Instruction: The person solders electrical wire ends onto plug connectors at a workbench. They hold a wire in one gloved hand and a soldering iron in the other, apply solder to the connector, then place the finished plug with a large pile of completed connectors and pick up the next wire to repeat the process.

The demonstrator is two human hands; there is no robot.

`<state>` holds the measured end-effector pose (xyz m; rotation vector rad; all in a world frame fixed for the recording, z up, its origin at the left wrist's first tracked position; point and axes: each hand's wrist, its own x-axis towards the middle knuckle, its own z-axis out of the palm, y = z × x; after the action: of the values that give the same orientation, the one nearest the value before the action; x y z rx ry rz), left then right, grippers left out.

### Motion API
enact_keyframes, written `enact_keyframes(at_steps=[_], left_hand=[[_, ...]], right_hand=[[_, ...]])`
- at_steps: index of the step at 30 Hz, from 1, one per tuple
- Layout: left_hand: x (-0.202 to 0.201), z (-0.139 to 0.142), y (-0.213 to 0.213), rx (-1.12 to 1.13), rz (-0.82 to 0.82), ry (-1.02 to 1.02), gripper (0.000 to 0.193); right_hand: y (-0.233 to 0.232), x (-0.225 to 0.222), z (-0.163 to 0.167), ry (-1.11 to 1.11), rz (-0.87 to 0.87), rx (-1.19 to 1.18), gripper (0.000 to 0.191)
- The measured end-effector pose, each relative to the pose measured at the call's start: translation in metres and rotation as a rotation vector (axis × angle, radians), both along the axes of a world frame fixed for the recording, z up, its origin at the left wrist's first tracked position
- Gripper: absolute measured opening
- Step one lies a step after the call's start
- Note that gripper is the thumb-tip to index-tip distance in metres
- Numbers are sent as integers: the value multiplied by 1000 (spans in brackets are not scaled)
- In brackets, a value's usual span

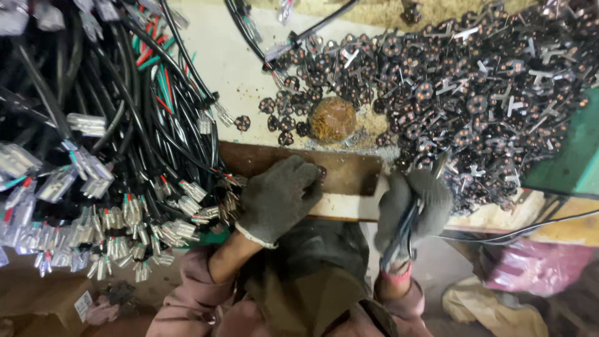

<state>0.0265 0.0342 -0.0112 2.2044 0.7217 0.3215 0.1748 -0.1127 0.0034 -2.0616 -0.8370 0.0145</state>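
My left hand, in a grey knit glove, rests on a brown wooden block at the bench edge, its fingertips pinching a small dark round part. My right hand, also gloved, is closed around the blue handles of a plier-like tool, whose metal tip points up towards a heap of small black round parts with metal prongs. A brown ball-shaped lump sits just beyond the block.
A thick bundle of black cables with metal terminals and red, green and white wires fills the left. A green box edge is at right. Bags and cardboard lie on the floor below.
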Motion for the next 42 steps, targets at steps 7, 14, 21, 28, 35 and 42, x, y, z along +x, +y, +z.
enact_keyframes(at_steps=[7,14,21,28,35,42], left_hand=[[2,1,0,24,76,-86,7],[1,0,0,-6,47,-43,8],[2,-4,-1,52,39,-1,9],[0,-2,-2,27,48,-22,10],[3,-6,-1,35,46,-35,12],[1,-7,-16,20,30,-58,13]], right_hand=[[4,12,-11,-312,227,-197,20],[-9,-13,-4,-15,19,-112,46],[18,-2,14,-14,286,-145,39],[14,2,25,-117,463,-505,30],[11,3,21,203,490,-228,33],[-27,-17,3,30,238,14,25]])
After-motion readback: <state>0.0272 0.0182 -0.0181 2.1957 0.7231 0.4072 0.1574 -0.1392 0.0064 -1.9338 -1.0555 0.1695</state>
